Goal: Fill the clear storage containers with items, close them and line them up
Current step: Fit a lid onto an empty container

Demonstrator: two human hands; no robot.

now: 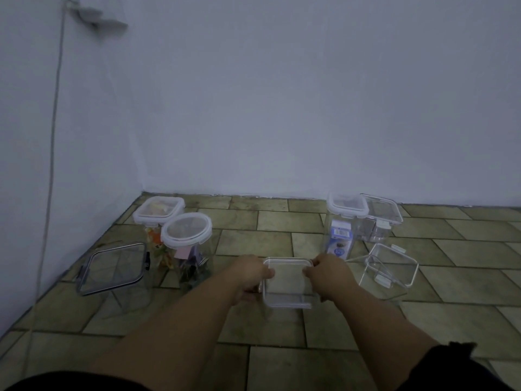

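A square clear container with its lid stands on the tiled floor in the middle. My left hand grips its left edge and my right hand grips its right edge, thumbs over the lid. To the left stand a round-lidded clear container with purple and pink items and a square-lidded one with orange items. A dark-rimmed clear container sits at the far left. On the right, a tall closed container holds a blue box.
Behind the tall container stands another clear container with a lid on it. A tilted open clear container lies at the right. A white wall runs along the back and left, with a cable hanging down it.
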